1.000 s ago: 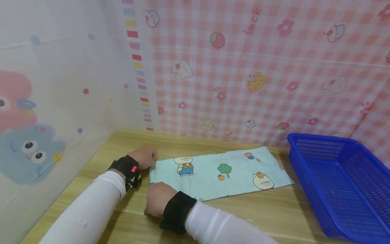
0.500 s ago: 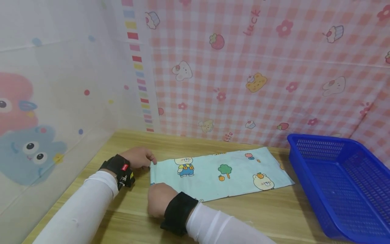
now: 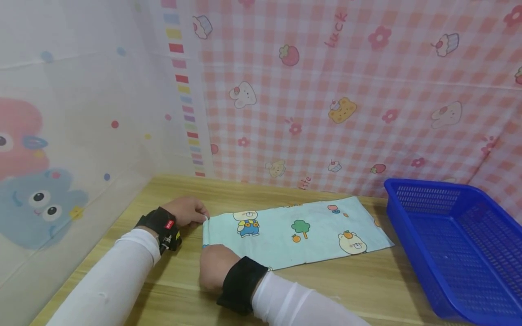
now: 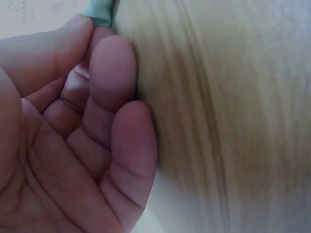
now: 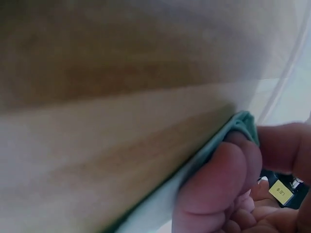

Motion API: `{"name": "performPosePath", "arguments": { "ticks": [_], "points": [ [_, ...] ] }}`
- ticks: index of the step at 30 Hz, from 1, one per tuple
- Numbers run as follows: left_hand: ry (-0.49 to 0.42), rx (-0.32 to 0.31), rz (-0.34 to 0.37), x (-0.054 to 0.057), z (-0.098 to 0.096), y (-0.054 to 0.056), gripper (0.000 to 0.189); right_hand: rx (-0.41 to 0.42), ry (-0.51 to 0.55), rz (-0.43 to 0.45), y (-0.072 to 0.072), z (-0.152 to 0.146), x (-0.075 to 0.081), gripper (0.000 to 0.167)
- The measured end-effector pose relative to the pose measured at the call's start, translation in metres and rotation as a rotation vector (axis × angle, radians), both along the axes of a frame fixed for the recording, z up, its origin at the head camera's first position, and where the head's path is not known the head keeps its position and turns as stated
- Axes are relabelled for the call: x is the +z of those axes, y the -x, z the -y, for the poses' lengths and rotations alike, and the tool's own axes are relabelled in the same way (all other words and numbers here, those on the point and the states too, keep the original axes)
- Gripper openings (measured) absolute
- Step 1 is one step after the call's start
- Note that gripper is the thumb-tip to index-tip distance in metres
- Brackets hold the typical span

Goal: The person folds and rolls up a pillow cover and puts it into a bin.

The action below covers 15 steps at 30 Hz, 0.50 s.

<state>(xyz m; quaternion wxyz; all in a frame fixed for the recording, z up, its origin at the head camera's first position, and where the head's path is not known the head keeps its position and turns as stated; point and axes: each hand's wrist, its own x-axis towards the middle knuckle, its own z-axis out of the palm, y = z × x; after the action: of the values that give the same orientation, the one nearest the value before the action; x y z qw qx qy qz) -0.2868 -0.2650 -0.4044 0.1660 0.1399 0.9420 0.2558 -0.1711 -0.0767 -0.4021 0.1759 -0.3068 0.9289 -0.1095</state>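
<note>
A pale blue cloth (image 3: 277, 240) printed with bears, a tree and oranges lies flat as a long strip on the wooden table. Its left edge shows a narrow turned-over band. At the far left corner, my left hand (image 3: 185, 211) pinches that edge between thumb and fingers; the left wrist view catches a bit of the cloth (image 4: 100, 12) at the thumb tip. My right hand (image 3: 217, 268) grips the near left corner, knuckles up, its fingertips hidden in the head view. In the right wrist view, the curled cloth edge (image 5: 245, 120) wraps over a fingertip beside the thumb.
A blue plastic basket (image 3: 412, 244) with mesh walls stands right of the cloth, near its right end. Pink checked fabric (image 3: 310, 90) hangs behind the wooden table (image 3: 171, 280), and a pale printed sheet (image 3: 102, 90) covers the left side.
The cloth's left edge has turned over slightly and shifted a little right. My left hand's fingers have re-gripped the far corner, and my right hand has moved slightly right.
</note>
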Motion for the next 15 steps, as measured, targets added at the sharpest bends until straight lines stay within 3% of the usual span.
{"name": "performPosePath", "arguments": {
  "ticks": [5,11,15],
  "points": [
    [0.031,0.018,-0.031,-0.001,-0.005,-0.002,0.015,-0.08,0.031,0.12,0.007,-0.004,-0.002,0.022],
    [0.063,0.048,-0.035,0.001,-0.014,-0.001,0.021,-0.077,0.027,0.123,0.017,-0.01,-0.01,0.019],
    [0.075,0.097,-0.021,0.002,-0.02,0.0,0.019,-0.093,0.037,0.128,0.013,-0.015,-0.001,0.021]
  ]
}}
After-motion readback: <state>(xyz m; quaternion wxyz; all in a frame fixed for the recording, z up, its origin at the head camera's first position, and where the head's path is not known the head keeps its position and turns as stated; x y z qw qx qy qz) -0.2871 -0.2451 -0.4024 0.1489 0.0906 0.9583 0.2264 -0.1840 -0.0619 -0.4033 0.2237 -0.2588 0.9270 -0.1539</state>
